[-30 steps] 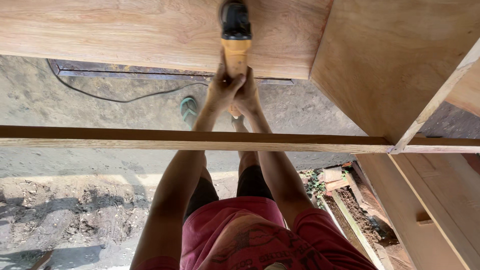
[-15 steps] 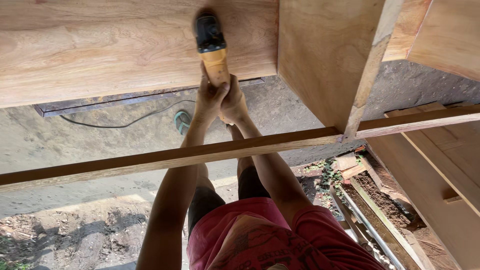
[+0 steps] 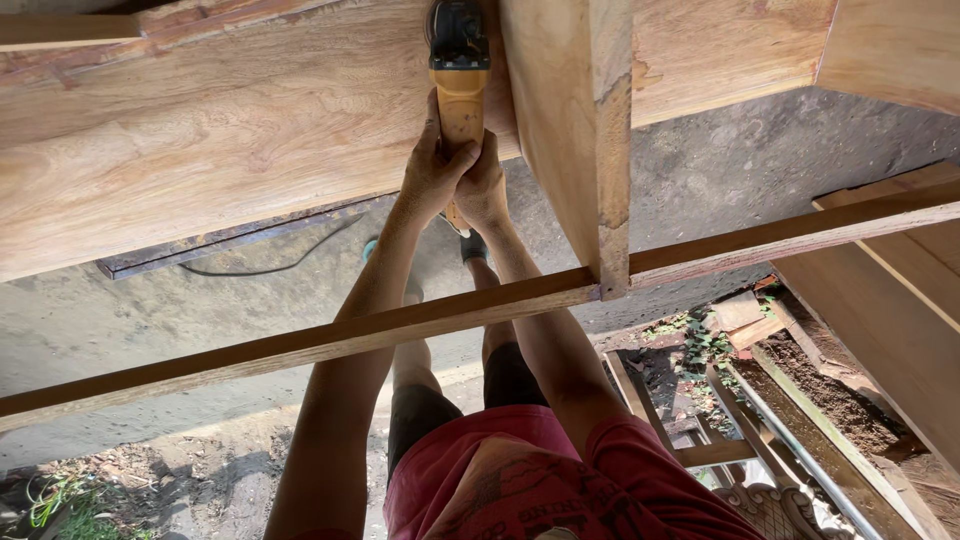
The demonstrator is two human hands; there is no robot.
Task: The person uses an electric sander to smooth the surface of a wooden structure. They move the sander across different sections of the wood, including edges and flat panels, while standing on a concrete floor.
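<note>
Both of my hands grip the yellow handle of a power sander (image 3: pixel 460 60) with a black head. My left hand (image 3: pixel 432 170) wraps the handle from the left and my right hand (image 3: pixel 484 185) clasps it from the right, just below. The sander's head presses against a broad light wooden panel (image 3: pixel 230 130), close beside an upright wooden divider (image 3: pixel 575 130). Both arms reach out over a thin wooden rail (image 3: pixel 300 345) that crosses the view.
A black cable (image 3: pixel 270 265) lies on the concrete ground (image 3: pixel 150 310) under the panel. More wooden panels (image 3: pixel 900 320) stand at the right. Scrap wood, a metal pipe (image 3: pixel 800 450) and soil lie at the lower right. My red shirt fills the bottom.
The view has swung left and tilted, so the rail now slopes and the divider sits beside the sander. My hands keep their grip; the sander lies closer to the divider.
</note>
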